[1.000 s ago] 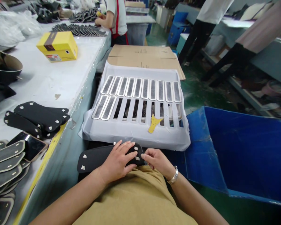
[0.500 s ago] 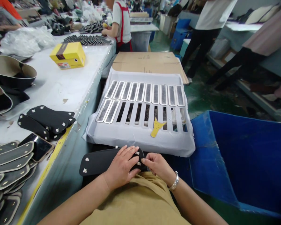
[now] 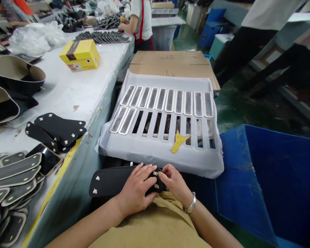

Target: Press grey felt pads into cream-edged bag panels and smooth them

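A long black panel [image 3: 110,181] with rounded ends lies across my lap, small whitish tabs standing out near both ends. My left hand [image 3: 139,184] rests over its right half, fingers curved across the top and thumb at the near side, gripping it. At the panel's right end, my right hand [image 3: 174,182] is closed in a pinch, its thumb tip against a whitish tab [image 3: 155,173]. Whatever is between those fingers is hidden. Just beyond, a white-covered rack [image 3: 155,151] carries rows of grey strips with white borders [image 3: 152,99] above open slots. On it lies a yellow cutout [image 3: 179,141].
On the table at left [image 3: 93,93] are similar black panels [image 3: 55,127], a phone [image 3: 48,158], a pile of grey-bordered pieces [image 3: 14,184] and a yellow box [image 3: 80,55]. A blue bin [image 3: 235,182] stands at right. Cardboard [image 3: 170,63] lies behind the rack; other people stand beyond.
The view has shifted slightly, moving most things a little to the right. My right thumb has moved up to the upper tab at the panel's right end. My left hand still holds the panel.
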The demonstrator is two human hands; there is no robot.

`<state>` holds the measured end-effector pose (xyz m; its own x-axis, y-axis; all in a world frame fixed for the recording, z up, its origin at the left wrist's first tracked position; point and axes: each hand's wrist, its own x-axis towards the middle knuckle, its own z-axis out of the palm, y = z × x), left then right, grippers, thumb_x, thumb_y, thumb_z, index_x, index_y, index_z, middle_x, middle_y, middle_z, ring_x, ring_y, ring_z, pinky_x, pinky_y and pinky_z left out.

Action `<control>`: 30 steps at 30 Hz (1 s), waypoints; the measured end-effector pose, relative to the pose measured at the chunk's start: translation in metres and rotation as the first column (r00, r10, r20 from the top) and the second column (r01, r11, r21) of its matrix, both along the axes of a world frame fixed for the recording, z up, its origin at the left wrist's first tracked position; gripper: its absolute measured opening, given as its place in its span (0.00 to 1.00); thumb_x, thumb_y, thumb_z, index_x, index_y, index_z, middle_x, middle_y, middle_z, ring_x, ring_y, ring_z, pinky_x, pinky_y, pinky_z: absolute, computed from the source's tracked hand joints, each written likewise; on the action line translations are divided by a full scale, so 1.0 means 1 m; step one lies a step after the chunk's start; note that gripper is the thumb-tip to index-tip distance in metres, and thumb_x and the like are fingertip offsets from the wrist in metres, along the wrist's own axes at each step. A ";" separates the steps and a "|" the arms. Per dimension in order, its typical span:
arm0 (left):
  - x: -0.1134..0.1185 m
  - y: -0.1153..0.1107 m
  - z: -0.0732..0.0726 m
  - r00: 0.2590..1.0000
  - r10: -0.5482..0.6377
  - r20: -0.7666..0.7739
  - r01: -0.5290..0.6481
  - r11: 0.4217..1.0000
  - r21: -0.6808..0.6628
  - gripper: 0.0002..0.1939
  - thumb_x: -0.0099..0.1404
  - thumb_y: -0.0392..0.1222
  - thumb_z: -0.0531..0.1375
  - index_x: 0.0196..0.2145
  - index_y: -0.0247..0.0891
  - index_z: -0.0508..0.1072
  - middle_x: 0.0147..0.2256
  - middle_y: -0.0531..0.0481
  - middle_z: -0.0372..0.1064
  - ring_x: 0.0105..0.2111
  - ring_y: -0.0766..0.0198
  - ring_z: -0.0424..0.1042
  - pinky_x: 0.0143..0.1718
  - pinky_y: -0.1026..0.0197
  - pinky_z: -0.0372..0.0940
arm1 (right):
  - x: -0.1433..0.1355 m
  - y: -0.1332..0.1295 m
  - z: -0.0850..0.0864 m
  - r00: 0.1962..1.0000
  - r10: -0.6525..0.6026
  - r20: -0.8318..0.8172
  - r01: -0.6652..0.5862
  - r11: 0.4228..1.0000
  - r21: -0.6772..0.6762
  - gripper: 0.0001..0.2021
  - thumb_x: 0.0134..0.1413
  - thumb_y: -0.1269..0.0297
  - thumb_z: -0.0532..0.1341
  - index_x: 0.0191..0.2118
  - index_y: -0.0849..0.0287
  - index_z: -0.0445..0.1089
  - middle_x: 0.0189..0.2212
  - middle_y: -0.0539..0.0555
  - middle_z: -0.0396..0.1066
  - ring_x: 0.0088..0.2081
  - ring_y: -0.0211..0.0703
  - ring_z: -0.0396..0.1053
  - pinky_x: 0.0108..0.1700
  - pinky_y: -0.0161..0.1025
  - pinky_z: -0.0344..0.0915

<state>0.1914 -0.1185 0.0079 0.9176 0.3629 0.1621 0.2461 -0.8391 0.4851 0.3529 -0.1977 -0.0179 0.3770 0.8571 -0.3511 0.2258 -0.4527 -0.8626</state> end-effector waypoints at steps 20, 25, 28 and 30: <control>-0.177 0.016 -0.016 0.390 0.914 -0.111 -0.500 0.109 -0.859 0.22 0.57 0.50 0.59 0.45 0.32 0.68 0.26 0.54 0.63 0.25 0.69 0.63 0.28 0.65 0.61 | -0.055 0.036 0.034 0.306 0.376 0.875 -0.760 0.649 -0.013 0.27 0.55 0.50 0.55 0.55 0.62 0.61 0.51 0.62 0.63 0.52 0.52 0.60 0.54 0.51 0.57; -0.177 0.011 -0.031 0.535 0.845 -0.022 -0.428 0.248 -0.869 0.32 0.52 0.45 0.64 0.53 0.33 0.62 0.23 0.59 0.58 0.23 0.71 0.58 0.27 0.66 0.57 | -0.079 0.049 0.022 0.236 0.368 0.899 -0.775 0.630 -0.054 0.25 0.55 0.51 0.55 0.55 0.61 0.62 0.52 0.62 0.62 0.51 0.53 0.61 0.52 0.51 0.59; -0.183 0.016 -0.037 0.590 0.808 0.008 -0.435 0.326 -0.840 0.35 0.51 0.43 0.65 0.55 0.34 0.61 0.23 0.59 0.59 0.23 0.70 0.58 0.28 0.66 0.56 | -0.090 0.053 0.024 0.187 0.380 0.906 -0.767 0.633 -0.107 0.28 0.54 0.49 0.56 0.57 0.60 0.60 0.53 0.63 0.61 0.52 0.55 0.59 0.52 0.53 0.58; -0.186 0.019 -0.040 0.609 0.793 0.024 -0.427 0.353 -0.832 0.34 0.52 0.44 0.65 0.55 0.35 0.61 0.24 0.58 0.60 0.24 0.69 0.59 0.29 0.65 0.57 | -0.097 0.057 0.027 0.166 0.397 0.903 -0.755 0.640 -0.142 0.29 0.54 0.49 0.55 0.57 0.60 0.59 0.52 0.64 0.61 0.52 0.56 0.59 0.51 0.53 0.58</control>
<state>0.0052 -0.0992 -0.0319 0.2950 0.9364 -0.1902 0.1838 0.1397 0.9730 0.2558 -0.1412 0.0094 -0.3623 0.9290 0.0757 0.9263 0.3679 -0.0819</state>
